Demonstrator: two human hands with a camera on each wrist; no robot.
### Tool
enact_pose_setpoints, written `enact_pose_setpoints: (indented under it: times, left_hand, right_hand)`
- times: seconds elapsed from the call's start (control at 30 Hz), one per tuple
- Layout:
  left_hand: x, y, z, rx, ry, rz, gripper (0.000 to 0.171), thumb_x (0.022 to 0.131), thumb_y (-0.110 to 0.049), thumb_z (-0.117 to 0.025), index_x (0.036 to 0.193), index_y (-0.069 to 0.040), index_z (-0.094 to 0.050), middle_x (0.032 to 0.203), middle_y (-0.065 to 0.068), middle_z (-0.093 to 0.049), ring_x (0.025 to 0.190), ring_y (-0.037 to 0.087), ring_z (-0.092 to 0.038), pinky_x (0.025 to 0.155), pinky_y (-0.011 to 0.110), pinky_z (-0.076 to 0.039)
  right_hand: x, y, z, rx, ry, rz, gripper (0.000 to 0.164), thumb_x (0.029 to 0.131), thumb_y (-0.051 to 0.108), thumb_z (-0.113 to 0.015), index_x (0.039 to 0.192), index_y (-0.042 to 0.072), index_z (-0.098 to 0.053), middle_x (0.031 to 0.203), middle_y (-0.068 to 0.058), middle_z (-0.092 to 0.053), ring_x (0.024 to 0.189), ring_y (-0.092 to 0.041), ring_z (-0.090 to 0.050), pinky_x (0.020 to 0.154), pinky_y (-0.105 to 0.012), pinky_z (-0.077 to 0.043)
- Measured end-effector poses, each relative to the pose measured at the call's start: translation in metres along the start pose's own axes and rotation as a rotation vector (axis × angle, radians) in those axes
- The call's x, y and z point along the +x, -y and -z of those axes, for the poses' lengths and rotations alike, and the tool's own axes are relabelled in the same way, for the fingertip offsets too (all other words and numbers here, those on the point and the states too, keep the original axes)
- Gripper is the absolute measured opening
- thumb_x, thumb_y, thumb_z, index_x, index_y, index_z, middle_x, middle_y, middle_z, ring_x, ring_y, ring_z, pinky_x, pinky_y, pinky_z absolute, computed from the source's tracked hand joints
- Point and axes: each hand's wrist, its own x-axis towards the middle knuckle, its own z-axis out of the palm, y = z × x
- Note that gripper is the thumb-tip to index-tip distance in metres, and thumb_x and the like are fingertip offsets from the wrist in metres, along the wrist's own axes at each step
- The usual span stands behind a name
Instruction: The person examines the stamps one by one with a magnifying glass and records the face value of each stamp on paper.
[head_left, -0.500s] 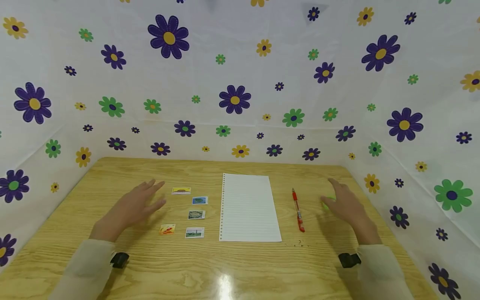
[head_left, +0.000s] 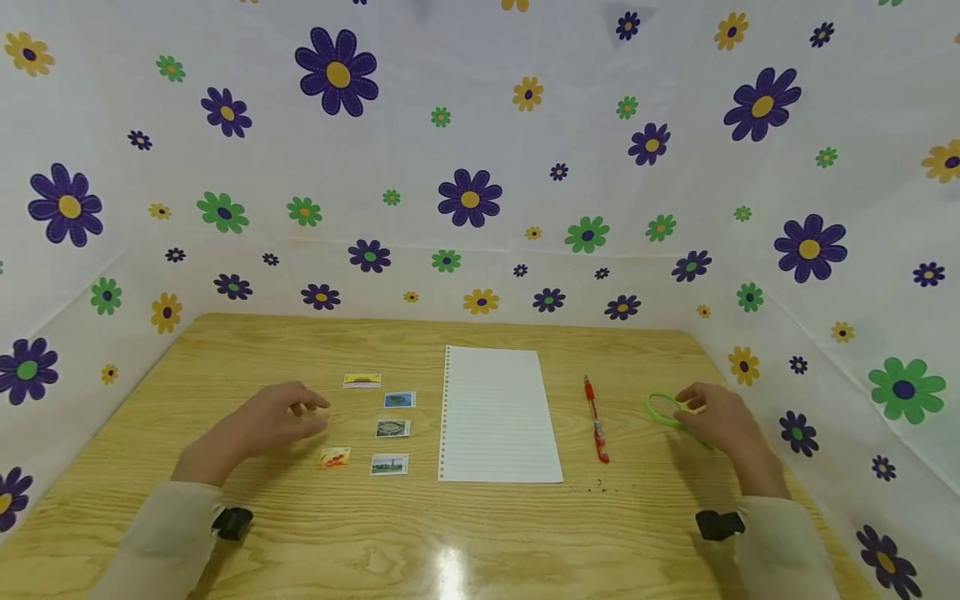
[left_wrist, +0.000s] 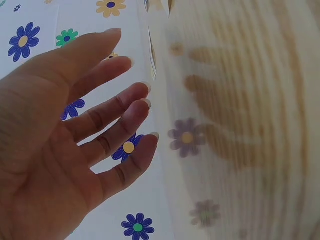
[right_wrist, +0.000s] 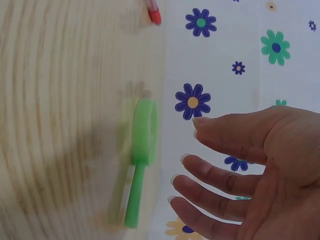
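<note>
Right hand [head_left: 718, 418] above green magnifier [right_wrist: 144, 142]

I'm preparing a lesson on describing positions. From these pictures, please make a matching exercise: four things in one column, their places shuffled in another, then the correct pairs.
Things
1. White lined paper sheet with a punched edge
2. Slim red-and-clear pen
3. Round green-rimmed magnifying glass
4. Small rectangular picture cards

Places
A. Nearest the right hand
B. Between the pen and the cards
C. Nearest the left hand
D. Between the sheet and the magnifying glass

Pairs: 1-B; 2-D; 3-A; 4-C
</note>
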Motion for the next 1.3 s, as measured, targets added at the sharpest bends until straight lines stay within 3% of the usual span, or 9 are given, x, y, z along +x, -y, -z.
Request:
enact_pose_setpoints:
  times: [0.17, 0.4, 0.67, 0.97, 1.3]
  left_hand:
    - [-0.002, 0.001, -0.002, -0.075, 0.034, 0.021, 0.020, 0.090, -0.024, -0.080, 0.105, -0.011, -0.080, 0.093, -0.004, -0.072, 0.081, 0.009, -0.055, 0.066, 0.022, -0.048]
    - [-0.004, 0.005, -0.004, -0.122, 0.102, 0.023, 0.014, 0.087, -0.029, -0.083, 0.097, -0.019, -0.079, 0.095, -0.007, -0.073, 0.083, 0.008, -0.058, 0.071, 0.023, -0.051]
    - [-0.004, 0.004, -0.004, -0.158, 0.187, 0.044, 0.026, 0.082, -0.033, -0.087, 0.101, -0.019, -0.078, 0.100, -0.005, -0.073, 0.088, 0.013, -0.060, 0.076, 0.028, -0.053]
    - [-0.001, -0.001, -0.001, -0.185, 0.262, 0.106, 0.035, 0.076, -0.035, -0.092, 0.102, -0.017, -0.076, 0.102, -0.003, -0.071, 0.092, 0.017, -0.060, 0.084, 0.036, -0.053]
    - [0.004, -0.004, -0.001, -0.172, 0.288, 0.068, 0.032, 0.073, -0.032, -0.094, 0.093, -0.018, -0.074, 0.095, -0.004, -0.069, 0.088, 0.016, -0.058, 0.079, 0.029, -0.051]
  right_hand:
    - [0.002, -0.013, -0.001, 0.028, 0.021, -0.017, 0.037, 0.095, 0.015, -0.067, 0.122, -0.009, -0.063, 0.122, -0.038, -0.063, 0.110, -0.054, -0.060, 0.089, -0.062, -0.053]
    - [0.004, -0.024, -0.003, 0.041, 0.064, -0.047, 0.035, 0.095, 0.015, -0.068, 0.122, -0.008, -0.063, 0.121, -0.038, -0.063, 0.110, -0.054, -0.060, 0.087, -0.060, -0.054]
    - [0.005, -0.026, -0.005, 0.061, 0.092, -0.088, 0.034, 0.095, 0.011, -0.065, 0.124, -0.007, -0.062, 0.125, -0.038, -0.061, 0.112, -0.054, -0.059, 0.091, -0.061, -0.053]
    - [0.008, -0.027, -0.004, 0.086, 0.106, -0.096, 0.031, 0.092, 0.007, -0.067, 0.121, -0.007, -0.065, 0.119, -0.036, -0.063, 0.106, -0.049, -0.060, 0.086, -0.056, -0.053]
    - [0.017, -0.034, -0.006, 0.099, 0.127, -0.054, 0.027, 0.087, 0.001, -0.069, 0.112, -0.007, -0.068, 0.103, -0.027, -0.069, 0.093, -0.035, -0.065, 0.076, -0.042, -0.054]
